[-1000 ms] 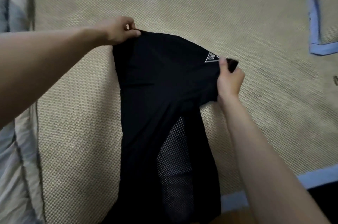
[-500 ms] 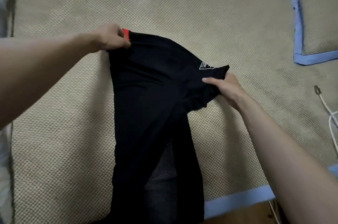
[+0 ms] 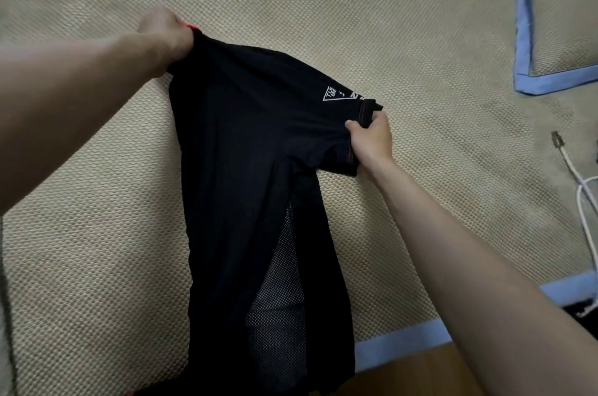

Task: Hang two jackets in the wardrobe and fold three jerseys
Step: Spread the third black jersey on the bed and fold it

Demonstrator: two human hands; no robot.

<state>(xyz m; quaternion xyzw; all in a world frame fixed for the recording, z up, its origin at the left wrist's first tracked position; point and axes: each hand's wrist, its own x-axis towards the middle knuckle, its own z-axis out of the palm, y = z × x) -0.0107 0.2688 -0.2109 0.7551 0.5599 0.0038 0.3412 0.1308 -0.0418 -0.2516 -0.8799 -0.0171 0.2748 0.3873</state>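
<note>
A black jersey (image 3: 239,175) with a mesh panel and a small white triangle logo hangs stretched between both hands above a woven mat. My left hand (image 3: 166,35) grips its upper left corner, where a bit of red trim shows. My right hand (image 3: 372,137) pinches the sleeve end on the right. The jersey's lower part drapes down toward the bottom edge of the view.
The beige woven mat (image 3: 323,7) with blue edging fills most of the view. A second blue-edged mat or cushion (image 3: 563,7) lies at the top right. A white cable (image 3: 582,201) with a plug lies at the right. Wooden floor (image 3: 420,373) shows below the mat's edge.
Both hands kept hold of the jersey. My right hand dropped lower and turned to grip the sleeve from beneath. The view shifted, bringing the white cable into sight.
</note>
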